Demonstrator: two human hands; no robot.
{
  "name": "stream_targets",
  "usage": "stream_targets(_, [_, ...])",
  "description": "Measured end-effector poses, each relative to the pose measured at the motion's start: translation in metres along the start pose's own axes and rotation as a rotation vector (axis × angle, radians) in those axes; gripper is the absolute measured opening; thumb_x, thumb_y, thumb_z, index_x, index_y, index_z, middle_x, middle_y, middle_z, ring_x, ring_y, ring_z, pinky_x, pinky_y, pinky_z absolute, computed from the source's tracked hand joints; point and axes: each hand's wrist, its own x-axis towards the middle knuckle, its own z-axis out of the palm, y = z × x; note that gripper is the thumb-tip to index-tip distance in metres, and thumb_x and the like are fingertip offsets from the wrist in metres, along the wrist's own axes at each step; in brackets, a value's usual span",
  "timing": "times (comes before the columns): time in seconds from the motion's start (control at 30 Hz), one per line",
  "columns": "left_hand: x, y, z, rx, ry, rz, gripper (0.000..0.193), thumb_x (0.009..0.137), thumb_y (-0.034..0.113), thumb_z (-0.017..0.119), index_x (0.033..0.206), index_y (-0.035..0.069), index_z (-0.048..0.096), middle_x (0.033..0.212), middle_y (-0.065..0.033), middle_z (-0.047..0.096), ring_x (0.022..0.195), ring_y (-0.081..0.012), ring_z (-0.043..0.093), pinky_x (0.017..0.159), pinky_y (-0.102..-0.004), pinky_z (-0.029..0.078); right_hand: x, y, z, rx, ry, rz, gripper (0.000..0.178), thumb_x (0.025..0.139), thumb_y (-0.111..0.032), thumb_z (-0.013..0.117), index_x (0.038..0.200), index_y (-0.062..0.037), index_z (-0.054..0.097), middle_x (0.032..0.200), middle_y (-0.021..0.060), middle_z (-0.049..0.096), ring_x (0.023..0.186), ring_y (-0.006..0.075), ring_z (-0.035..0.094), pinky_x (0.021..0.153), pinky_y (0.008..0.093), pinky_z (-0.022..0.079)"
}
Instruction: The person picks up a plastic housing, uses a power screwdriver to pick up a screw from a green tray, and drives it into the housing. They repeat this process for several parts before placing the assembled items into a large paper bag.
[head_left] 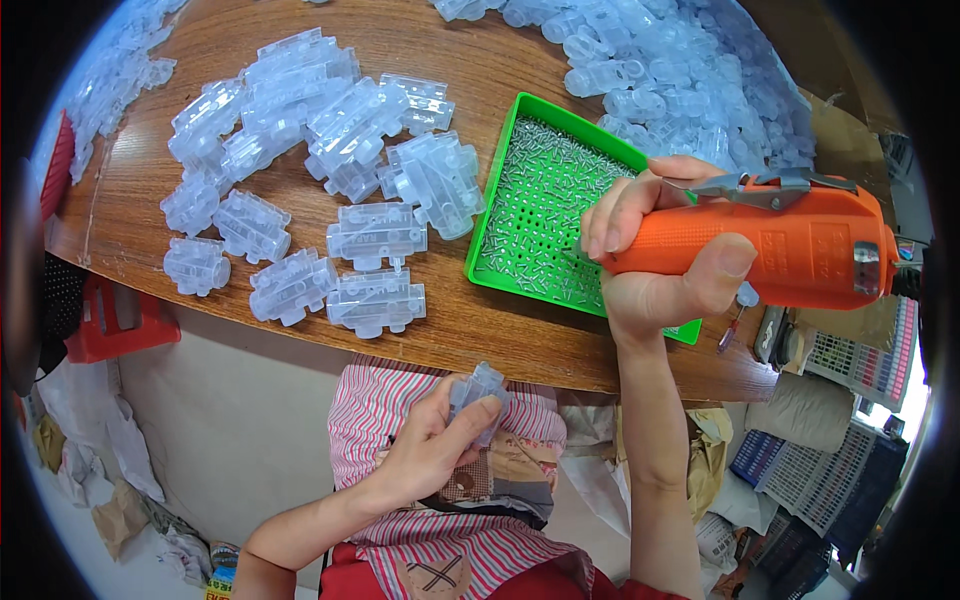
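Observation:
My right hand [670,240] is wrapped round an orange electric screwdriver [790,245] with a metal lever along its top. Its tip end points left, over a green perforated tray [545,292] holding many small silver screws [545,170]. The very tip is hard to make out against the screws. Close to my lap, below the table edge, my left hand [440,435] grips a clear plastic housing [482,392] between thumb and fingers. Part of that housing is hidden by the hand. Similar clear housings [376,235] lie grouped on the table left of the tray.
A big heap of clear plastic parts [680,90] covers the back right of the brown wooden table [440,310]. More parts [115,75] are piled at the far left. A small screwdriver [731,330] lies right of the tray. A red stool [120,320] stands below, left; crates [825,465] stand right.

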Motion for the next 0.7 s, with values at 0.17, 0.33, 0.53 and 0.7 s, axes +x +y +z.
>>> stream_targets(0.17, [0.001,-0.002,-0.002,-0.028,-0.021,-0.004,0.021,0.097,0.024,0.052,0.102,0.005,0.046,0.077,0.0020,0.049,0.058,-0.0028,0.041,0.048,-0.0188,0.033,0.000,0.004,-0.002,0.021,-0.023,0.002,0.077,0.077,-0.075,0.046,0.107,-0.0036,0.051,0.052,0.0043,0.044,0.042,0.0152,0.041,0.039,0.0279,0.036])
stream_targets(0.33, [0.000,-0.005,-0.003,-0.039,-0.011,0.020,0.022,0.097,0.024,0.052,0.103,0.005,0.046,0.076,0.0022,0.048,0.058,-0.0025,0.041,0.047,-0.0187,0.033,-0.002,0.005,0.001,0.013,-0.028,0.022,0.079,0.077,-0.075,0.046,0.108,-0.0033,0.050,0.052,0.0040,0.044,0.042,0.0152,0.041,0.040,0.0280,0.035])
stream_targets(0.53, [0.001,-0.001,0.000,0.031,0.034,0.044,0.019,0.096,0.021,0.053,0.101,0.003,0.048,0.076,0.0031,0.049,0.061,-0.0029,0.042,0.050,-0.0198,0.034,-0.006,-0.011,0.001,0.153,-0.008,-0.040,0.087,0.075,-0.079,0.042,0.115,-0.0023,0.049,0.055,0.0024,0.043,0.045,0.0145,0.041,0.041,0.0298,0.036])
stream_targets(0.7, [0.000,-0.003,0.000,0.021,0.036,0.075,0.018,0.095,0.020,0.055,0.101,0.003,0.050,0.074,0.0039,0.049,0.063,-0.0028,0.043,0.053,-0.0204,0.035,-0.046,-0.062,0.011,0.296,-0.256,0.009,0.072,0.074,-0.069,0.061,0.115,-0.0118,0.046,0.061,0.0019,0.049,0.048,0.0139,0.048,0.043,0.0266,0.040])
